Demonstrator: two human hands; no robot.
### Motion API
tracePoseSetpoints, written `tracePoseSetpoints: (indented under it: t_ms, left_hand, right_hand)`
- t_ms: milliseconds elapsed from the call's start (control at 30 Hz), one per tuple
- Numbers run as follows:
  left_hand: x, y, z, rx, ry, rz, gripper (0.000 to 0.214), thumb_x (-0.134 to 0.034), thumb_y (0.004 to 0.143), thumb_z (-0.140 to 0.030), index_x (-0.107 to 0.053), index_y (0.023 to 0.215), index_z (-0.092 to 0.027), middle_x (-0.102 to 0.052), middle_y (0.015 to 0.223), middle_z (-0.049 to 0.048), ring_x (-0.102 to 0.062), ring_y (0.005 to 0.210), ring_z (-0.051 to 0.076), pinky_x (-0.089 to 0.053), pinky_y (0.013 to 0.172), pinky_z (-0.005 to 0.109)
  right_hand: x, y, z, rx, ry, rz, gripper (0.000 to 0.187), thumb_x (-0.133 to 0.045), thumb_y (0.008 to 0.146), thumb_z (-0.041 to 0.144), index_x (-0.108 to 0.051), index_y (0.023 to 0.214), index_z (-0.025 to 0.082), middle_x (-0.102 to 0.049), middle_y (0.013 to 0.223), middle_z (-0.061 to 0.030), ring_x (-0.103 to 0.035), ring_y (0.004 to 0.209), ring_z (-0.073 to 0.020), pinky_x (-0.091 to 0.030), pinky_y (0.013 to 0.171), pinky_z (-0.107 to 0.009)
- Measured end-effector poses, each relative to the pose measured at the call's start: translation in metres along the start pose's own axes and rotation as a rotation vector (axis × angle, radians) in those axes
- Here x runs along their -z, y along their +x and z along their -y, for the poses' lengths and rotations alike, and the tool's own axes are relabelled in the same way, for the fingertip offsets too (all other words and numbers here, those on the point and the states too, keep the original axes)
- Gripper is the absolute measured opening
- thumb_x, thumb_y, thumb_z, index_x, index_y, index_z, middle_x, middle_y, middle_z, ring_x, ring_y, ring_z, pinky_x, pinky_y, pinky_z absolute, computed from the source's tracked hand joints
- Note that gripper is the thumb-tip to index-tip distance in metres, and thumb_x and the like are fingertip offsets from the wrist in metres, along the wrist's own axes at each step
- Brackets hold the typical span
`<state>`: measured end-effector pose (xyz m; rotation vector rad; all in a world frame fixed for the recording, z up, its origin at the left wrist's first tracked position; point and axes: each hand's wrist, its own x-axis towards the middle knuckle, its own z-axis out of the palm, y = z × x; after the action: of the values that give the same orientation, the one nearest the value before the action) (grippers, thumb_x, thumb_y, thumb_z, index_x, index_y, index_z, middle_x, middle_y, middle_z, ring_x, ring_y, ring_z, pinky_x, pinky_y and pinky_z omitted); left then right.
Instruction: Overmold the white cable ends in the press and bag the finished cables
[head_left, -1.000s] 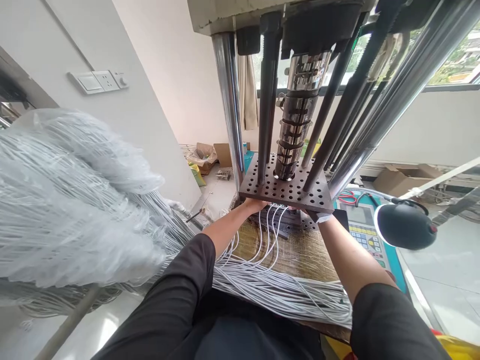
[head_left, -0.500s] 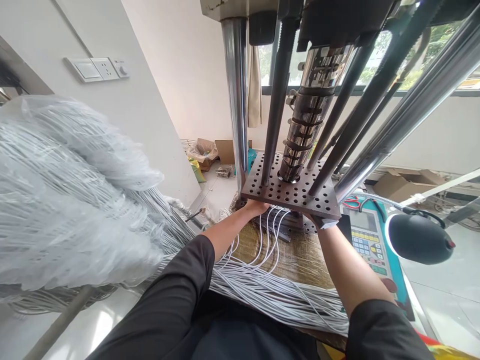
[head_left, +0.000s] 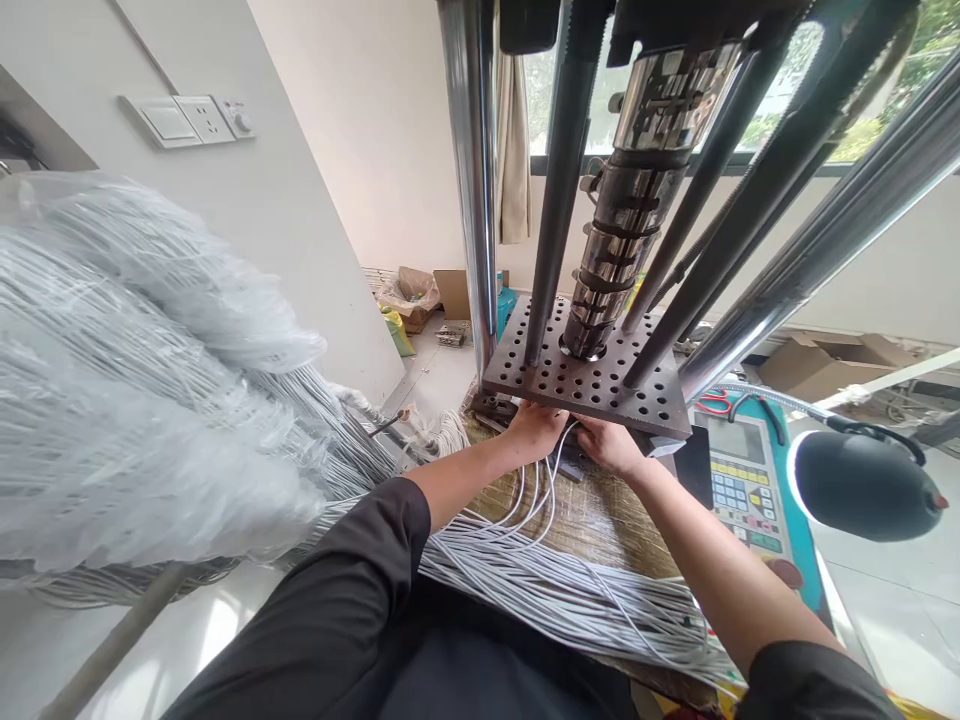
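Observation:
My left hand [head_left: 537, 428] and my right hand [head_left: 609, 446] meet just below the front edge of a dark perforated press plate [head_left: 592, 382]. Both hands are curled over thin white cables [head_left: 536, 495] that run from under the plate back toward me. The fingertips are tucked under the plate edge, so I cannot make out exactly what they pinch. A dark mould block [head_left: 570, 465] shows between the hands. The cables join a thick bundle of grey-white wires [head_left: 570, 595] lying across the brown work surface [head_left: 600, 520].
A large plastic-wrapped heap of white cables [head_left: 142, 400] fills the left. Steel columns [head_left: 469, 180] and a ribbed cylinder [head_left: 622, 230] rise from the plate. A teal control panel [head_left: 739, 480] and a black lamp head [head_left: 862, 485] stand at the right. Cardboard boxes lie on the floor behind.
Both hands have drawn back from under the plate and moved together at its front middle. The right hand has shifted left. The view has tilted slightly.

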<state>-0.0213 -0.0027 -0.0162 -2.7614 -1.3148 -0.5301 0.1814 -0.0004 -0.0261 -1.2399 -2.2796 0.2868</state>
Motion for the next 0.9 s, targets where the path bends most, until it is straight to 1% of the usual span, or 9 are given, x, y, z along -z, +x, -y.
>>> tracePoseSetpoints:
  t_ms: [100,200,300,433,500,633,733,800,900]
  left_hand:
    - [0.001,-0.006,0.003,0.022,-0.034,0.0,0.03,-0.049,0.096,-0.019,-0.064,0.122,-0.021,-0.06,0.137,0.0101,-0.052,0.128,0.031,-0.042,0.107,0.05]
    - [-0.002,-0.01,0.01,0.111,-0.071,-0.024,0.027,-0.047,0.099,-0.025,-0.066,0.119,-0.024,-0.063,0.133,0.0076,-0.053,0.127,0.028,-0.043,0.107,0.047]
    - [-0.005,-0.008,0.017,0.133,-0.067,-0.017,0.028,-0.045,0.098,-0.019,-0.065,0.118,-0.023,-0.064,0.129,0.0081,-0.053,0.127,0.027,-0.041,0.109,0.048]
    - [-0.002,-0.002,0.021,0.042,-0.057,0.035,0.033,-0.043,0.094,-0.01,-0.062,0.119,-0.018,-0.063,0.132,0.0129,-0.053,0.128,0.028,-0.039,0.111,0.049]
    - [0.001,0.0,0.02,0.041,-0.04,0.062,0.039,-0.041,0.091,-0.007,-0.06,0.123,-0.017,-0.063,0.132,0.014,-0.053,0.128,0.029,-0.038,0.112,0.051]
    - [0.007,-0.004,0.021,0.086,-0.068,0.075,0.037,-0.045,0.093,-0.014,-0.06,0.126,-0.018,-0.066,0.129,0.0138,-0.058,0.123,0.03,-0.041,0.111,0.052]
    - [0.01,-0.011,0.029,0.158,-0.104,0.018,0.032,-0.046,0.097,-0.021,-0.062,0.125,-0.019,-0.067,0.127,0.0121,-0.061,0.119,0.029,-0.045,0.108,0.05]
    - [0.01,-0.015,0.035,0.187,-0.119,0.01,0.031,-0.043,0.098,-0.021,-0.066,0.119,-0.019,-0.07,0.121,0.011,-0.063,0.116,0.027,-0.048,0.105,0.046]
    - [0.009,-0.018,0.042,0.146,-0.148,0.033,0.032,-0.043,0.096,-0.016,-0.068,0.115,-0.018,-0.071,0.116,0.0104,-0.063,0.115,0.026,-0.048,0.105,0.043]
  right_hand:
    - [-0.003,-0.001,0.005,0.011,0.053,0.04,0.047,-0.048,0.08,0.018,-0.07,0.121,0.02,-0.075,0.114,-0.0097,-0.066,0.112,-0.0295,-0.05,0.104,-0.045]
    - [-0.001,0.002,0.004,-0.053,0.079,0.027,0.046,-0.047,0.08,0.023,-0.071,0.118,0.02,-0.076,0.112,-0.0103,-0.066,0.111,-0.0311,-0.05,0.103,-0.048]
    - [0.0,0.007,0.007,-0.063,0.032,0.029,0.043,-0.043,0.082,0.024,-0.072,0.114,0.018,-0.076,0.11,-0.0113,-0.067,0.108,-0.0309,-0.051,0.1,-0.047]
    - [0.002,0.016,0.024,0.026,-0.153,0.088,0.042,-0.047,0.083,0.024,-0.072,0.115,0.018,-0.075,0.112,-0.0121,-0.067,0.103,-0.0304,-0.051,0.096,-0.043]
    - [0.003,0.018,0.031,0.055,-0.208,0.098,0.043,-0.048,0.082,0.025,-0.072,0.118,0.018,-0.074,0.113,-0.0123,-0.066,0.103,-0.0307,-0.05,0.096,-0.043]
    - [0.006,0.019,0.033,0.058,-0.174,0.089,0.044,-0.05,0.084,0.028,-0.07,0.123,0.02,-0.073,0.116,-0.0109,-0.065,0.108,-0.0312,-0.049,0.099,-0.042]
    - [0.004,0.018,0.026,-0.005,-0.134,0.063,0.04,-0.049,0.086,0.031,-0.072,0.117,0.02,-0.075,0.11,-0.01,-0.065,0.107,-0.031,-0.05,0.096,-0.042]
    - [0.001,0.02,0.023,-0.018,-0.127,0.037,0.039,-0.048,0.086,0.031,-0.072,0.116,0.02,-0.075,0.11,-0.0105,-0.065,0.107,-0.0314,-0.05,0.095,-0.043]
    - [-0.005,0.028,0.025,0.069,-0.144,0.066,0.043,-0.047,0.086,0.03,-0.069,0.123,0.02,-0.073,0.116,-0.0105,-0.063,0.11,-0.0312,-0.049,0.098,-0.044]
